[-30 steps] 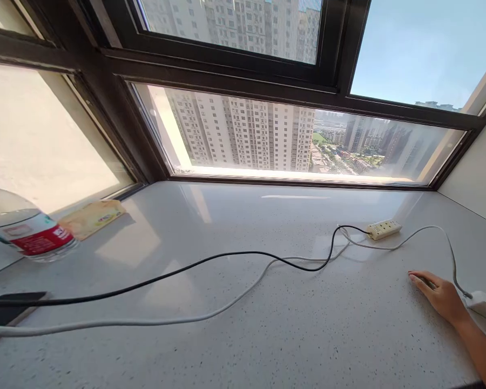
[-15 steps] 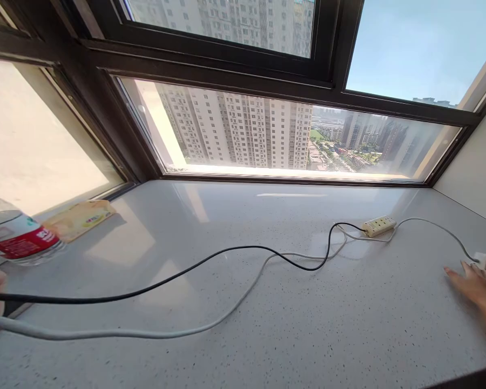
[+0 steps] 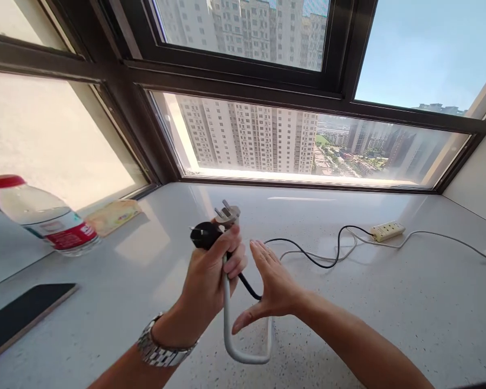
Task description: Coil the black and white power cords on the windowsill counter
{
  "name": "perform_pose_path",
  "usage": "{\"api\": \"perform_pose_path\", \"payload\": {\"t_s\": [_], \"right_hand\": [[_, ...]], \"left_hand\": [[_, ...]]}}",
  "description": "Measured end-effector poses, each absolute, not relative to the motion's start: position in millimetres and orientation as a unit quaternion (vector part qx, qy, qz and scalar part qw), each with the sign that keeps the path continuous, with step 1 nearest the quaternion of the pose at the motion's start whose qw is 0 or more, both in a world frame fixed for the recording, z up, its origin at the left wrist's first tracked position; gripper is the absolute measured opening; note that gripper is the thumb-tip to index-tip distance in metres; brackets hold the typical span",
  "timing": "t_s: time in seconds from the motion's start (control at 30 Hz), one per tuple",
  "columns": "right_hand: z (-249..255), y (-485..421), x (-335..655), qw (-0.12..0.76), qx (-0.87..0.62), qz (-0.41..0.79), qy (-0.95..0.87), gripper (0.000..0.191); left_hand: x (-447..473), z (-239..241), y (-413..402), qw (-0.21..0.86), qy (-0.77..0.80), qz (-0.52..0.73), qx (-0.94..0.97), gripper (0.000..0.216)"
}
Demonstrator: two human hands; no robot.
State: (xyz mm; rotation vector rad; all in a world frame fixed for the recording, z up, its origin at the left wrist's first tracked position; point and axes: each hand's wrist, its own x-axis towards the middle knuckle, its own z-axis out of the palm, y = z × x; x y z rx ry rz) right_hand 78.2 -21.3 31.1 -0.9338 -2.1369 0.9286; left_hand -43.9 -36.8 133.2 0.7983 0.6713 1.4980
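Above the sill, the left hand was closed around two plugs, a black plug and a grey plug, prongs up. The right hand was flat open beside them, holding nothing, near the black cord and white cord.

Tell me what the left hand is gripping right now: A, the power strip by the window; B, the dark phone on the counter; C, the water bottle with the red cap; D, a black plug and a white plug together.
D: the left hand is closed around the black plug and the white plug, their cables hanging below, while the open right hand sits beside them.
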Motion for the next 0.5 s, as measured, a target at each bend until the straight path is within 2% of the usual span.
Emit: {"api": "perform_pose_path", "payload": {"t_s": [0.1,0.2,0.27,0.33,0.4,0.5], "right_hand": [[28.5,-15.9,54.7,0.273,-0.198,0.532,-0.777,0.107],[24.8,-26.9,53.1,0.113,-0.025,0.716,-0.688,0.105],[24.2,-38.5,57.6,0.022,-0.015,0.734,-0.678,0.095],[22.8,-47.3,65.6,-0.014,-0.136,0.652,-0.746,0.065],[17.9,-48.7,80.4,0.013,-0.317,0.478,-0.819,0.035],[5.8,-34.5,123.4,0.088,-0.488,0.236,-0.835,0.027]], "left_hand": [[-41.6,139.7,-41.5,0.64,0.302,0.582,0.401,0.037],[-58.5,154.8,-34.2,0.638,0.329,0.568,0.402,0.027],[-73.5,166.6,-24.2,0.612,0.357,0.595,0.379,0.017],[-89.0,178.7,-14.4,0.572,0.374,0.637,0.356,0.02],[-105.6,190.1,-7.8,0.522,0.367,0.686,0.348,0.026],[-135.5,201.8,-4.3,0.454,0.351,0.743,0.345,0.03]]}}
